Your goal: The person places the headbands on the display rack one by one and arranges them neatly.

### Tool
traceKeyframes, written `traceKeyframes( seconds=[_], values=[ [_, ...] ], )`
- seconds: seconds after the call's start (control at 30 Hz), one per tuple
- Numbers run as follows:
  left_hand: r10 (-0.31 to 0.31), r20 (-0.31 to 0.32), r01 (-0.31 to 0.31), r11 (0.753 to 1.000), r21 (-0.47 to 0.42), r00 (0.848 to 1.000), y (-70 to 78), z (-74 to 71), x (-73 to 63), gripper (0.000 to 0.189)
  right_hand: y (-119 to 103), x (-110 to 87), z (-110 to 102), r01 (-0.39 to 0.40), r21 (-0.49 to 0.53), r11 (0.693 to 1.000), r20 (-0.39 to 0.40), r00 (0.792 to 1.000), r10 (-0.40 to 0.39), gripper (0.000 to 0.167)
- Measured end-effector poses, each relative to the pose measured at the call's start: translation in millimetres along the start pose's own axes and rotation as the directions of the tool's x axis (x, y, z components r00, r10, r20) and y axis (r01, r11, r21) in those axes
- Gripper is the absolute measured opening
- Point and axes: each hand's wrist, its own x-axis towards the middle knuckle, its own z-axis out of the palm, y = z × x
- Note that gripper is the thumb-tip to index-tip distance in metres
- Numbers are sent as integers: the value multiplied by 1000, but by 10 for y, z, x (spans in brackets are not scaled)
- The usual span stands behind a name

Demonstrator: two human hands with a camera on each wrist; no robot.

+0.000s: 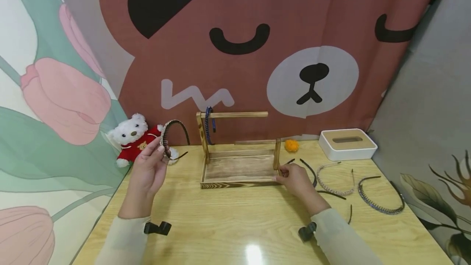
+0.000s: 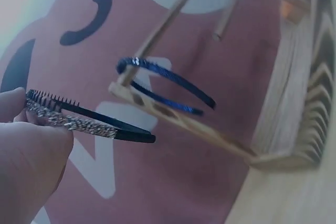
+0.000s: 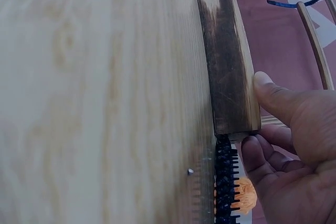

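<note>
My left hand (image 1: pixel 149 173) holds up a headband (image 2: pixel 92 126) by its glittery, stone-covered side, pinched between thumb and fingers. Black comb teeth line its inner face, and its dark ends point away from the hand. To the right of it stands a wooden rack (image 1: pixel 239 184) with a shallow tray base and two rods at different heights. On the upper rod, close to the left post, hangs a blue headband (image 1: pixel 208 126). My right hand (image 1: pixel 298 181) grips the front right corner of the rack's base, thumb on the edge and fingers curled at the end.
Several headbands lie on the table at the right, including a pale beaded one (image 1: pixel 336 192) and a grey one (image 1: pixel 380 208). Behind them are an orange pompom (image 1: pixel 292 146) and a white tissue box (image 1: pixel 347 150). A white teddy bear (image 1: pixel 128 134) sits at the left.
</note>
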Motion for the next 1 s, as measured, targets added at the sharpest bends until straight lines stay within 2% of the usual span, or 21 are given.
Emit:
traceKeyframes(
  seconds=[0.1,0.17,0.27,0.37,0.53,0.7,0.83,1.0],
  values=[
    [56,-58,-58,998,-29,997,2,148,84,33,-9,2,-12,-8,1,1000,11,1000,8,47],
    [92,-82,-98,992,-81,992,5,245,139,29,-16,4,-14,-10,0,1000,17,1000,10,48],
    [145,-94,-155,981,-116,985,19,395,228,22,-19,6,-14,-7,-5,1000,17,1000,7,48],
    [167,-98,-178,977,-121,981,42,536,318,18,-15,3,-8,-8,1,1000,10,1000,8,47],
    [164,-103,-175,979,-108,981,67,753,464,16,-9,-1,-24,-5,5,1000,11,1000,5,48],
    [184,-71,-188,980,-58,980,50,913,632,16,1,-12,-24,-6,13,1000,9,1000,6,47],
    [190,-58,-191,981,-13,980,-12,966,781,19,-1,-13,-22,-6,11,1000,8,1000,6,47],
    [164,-96,-163,986,14,982,-121,952,910,26,-3,-6,-5,-11,15,1000,10,1000,11,47]
  ],
)
